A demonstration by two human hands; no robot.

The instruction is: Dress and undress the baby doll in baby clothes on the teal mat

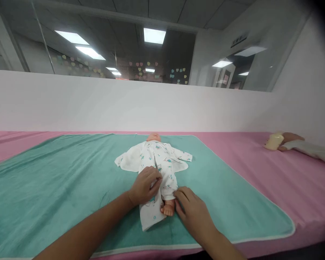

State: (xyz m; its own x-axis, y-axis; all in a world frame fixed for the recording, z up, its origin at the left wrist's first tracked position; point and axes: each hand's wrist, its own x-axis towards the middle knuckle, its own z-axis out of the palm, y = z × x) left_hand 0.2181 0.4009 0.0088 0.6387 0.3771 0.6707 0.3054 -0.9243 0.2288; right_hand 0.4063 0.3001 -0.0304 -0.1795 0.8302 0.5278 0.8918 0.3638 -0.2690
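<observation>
A baby doll (pixel 169 208) lies on its back on a green mat (pixel 97 180), head away from me. White printed baby trousers (pixel 168 173) cover its legs, and a white printed baby shirt (pixel 131 159) is spread under and around its upper body. One bare foot sticks out of the trouser leg on the right; the other leg of the trousers lies flat, with no foot showing. My left hand (pixel 145 186) is closed on the trousers between the two legs. At the right cuff, beside the bare foot, my right hand (pixel 193 211) pinches the fabric's edge.
The mat lies on a pink-covered table (pixel 246 155). A pale yellow bottle-like object (pixel 274 141) and another doll (pixel 294 137) partly under pale cloth lie at the far right. Behind stand a low white wall (pixel 111 104) and a large window (pixel 124 47).
</observation>
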